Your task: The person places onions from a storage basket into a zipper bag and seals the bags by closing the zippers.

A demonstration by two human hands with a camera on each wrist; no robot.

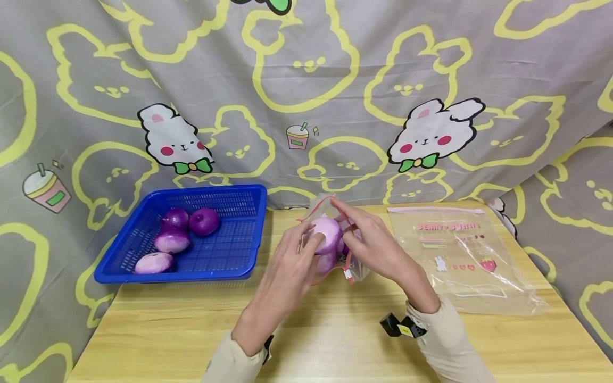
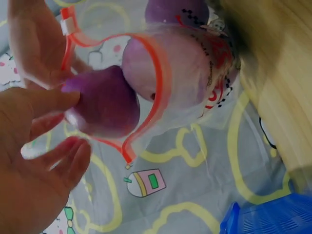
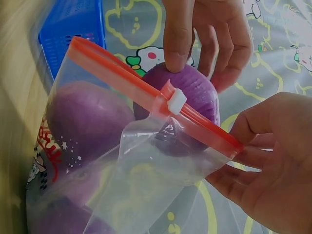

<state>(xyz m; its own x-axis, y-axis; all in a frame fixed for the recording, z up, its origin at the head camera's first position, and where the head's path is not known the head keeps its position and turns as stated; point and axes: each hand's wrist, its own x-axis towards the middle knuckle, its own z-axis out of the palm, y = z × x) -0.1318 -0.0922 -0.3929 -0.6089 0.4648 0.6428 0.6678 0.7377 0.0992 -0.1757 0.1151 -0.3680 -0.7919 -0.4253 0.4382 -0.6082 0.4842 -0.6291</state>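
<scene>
My left hand [image 1: 287, 266] grips a purple onion [image 1: 326, 234] between thumb and fingers, at the open mouth of a clear zip bag. In the right wrist view, the onion [image 3: 187, 90] sits partly within the red-rimmed opening. My right hand [image 1: 378, 244] pinches the rim of the zip bag [image 3: 146, 195], as the right wrist view shows from close by. Red zip strips and a white slider [image 3: 177, 101] line the mouth. Several more purple onions [image 2: 170, 68] lie inside the bag, seen through its printed plastic.
A blue plastic basket [image 1: 234, 271] at the left holds several purple onions [image 1: 172, 240]. On the right, a flat clear zip bag [image 1: 460, 287] with pink print lies on the wooden table [image 1: 191, 330]. A patterned grey cloth [image 1: 330, 127] hangs behind.
</scene>
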